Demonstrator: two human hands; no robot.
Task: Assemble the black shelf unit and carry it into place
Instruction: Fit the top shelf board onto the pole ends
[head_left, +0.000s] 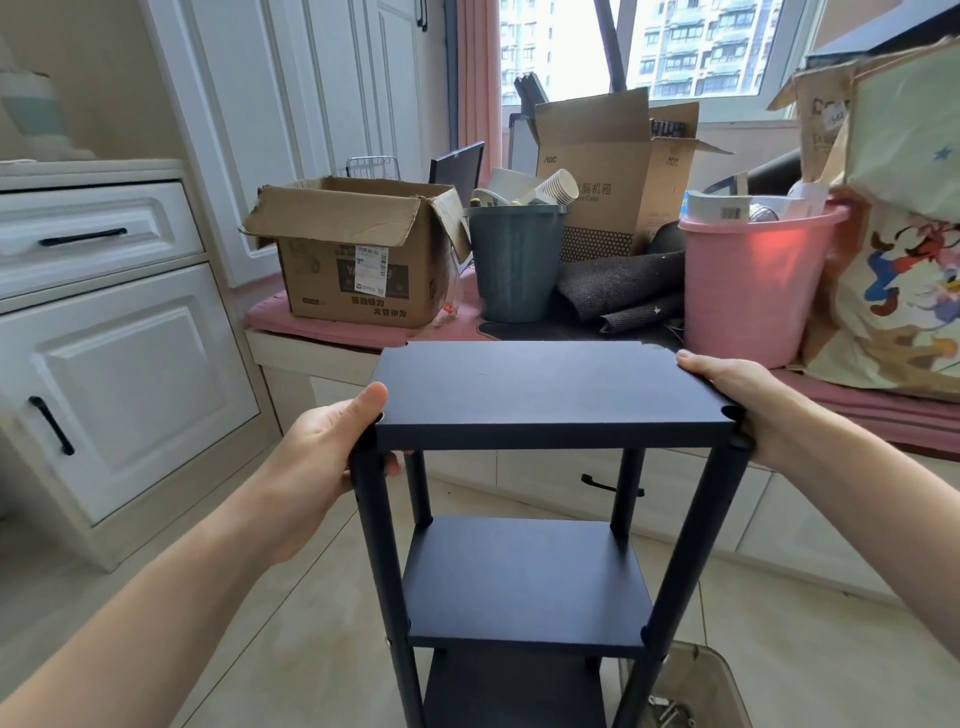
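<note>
Left hand (317, 447) and right hand (737, 395) grip black shelf unit (545, 395)

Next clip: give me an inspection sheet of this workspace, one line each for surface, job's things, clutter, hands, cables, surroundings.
Surface: beige tiled floor.
Job's things: black shelf unit upright, three boards on round posts.
Clutter: open cardboard box, grey bin and pink bucket on the pink-cushioned window bench; clear container on the floor by the shelf.
Hands: left hand and right hand grip the top board's ends.
Cables: nothing seen.
Surroundings: white cabinet on the left, window behind.
</note>
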